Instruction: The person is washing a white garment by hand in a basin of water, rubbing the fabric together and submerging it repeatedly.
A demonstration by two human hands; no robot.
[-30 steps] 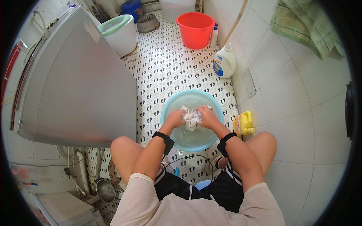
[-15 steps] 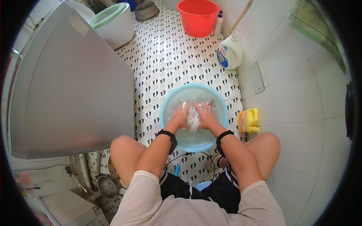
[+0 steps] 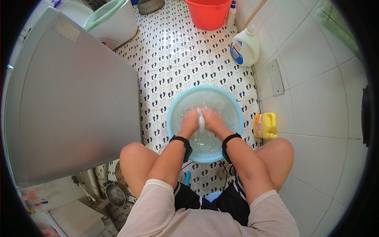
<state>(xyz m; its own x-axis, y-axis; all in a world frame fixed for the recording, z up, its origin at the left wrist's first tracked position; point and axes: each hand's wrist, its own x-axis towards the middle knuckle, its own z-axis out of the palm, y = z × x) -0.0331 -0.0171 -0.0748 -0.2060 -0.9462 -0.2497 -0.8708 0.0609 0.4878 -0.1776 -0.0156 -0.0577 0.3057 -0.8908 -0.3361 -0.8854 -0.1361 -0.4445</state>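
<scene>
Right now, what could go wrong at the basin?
With the left hand and right hand on the white cloth, water could slop from the pale blue basin and leave the patterned floor slick. The yellow bottle, close to the right knee, might get knocked over.

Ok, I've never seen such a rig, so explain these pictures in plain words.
There is no machine here, just a person's bare hands. The left of two fisheye cameras worn on the head took every picture, looking down; straight edges therefore curve. The left hand and right hand hold a white cloth between them in a light blue basin of water. The basin sits on a patterned floor. To its right is a yellow jug; farther off are a white jug and a red bucket.
</scene>
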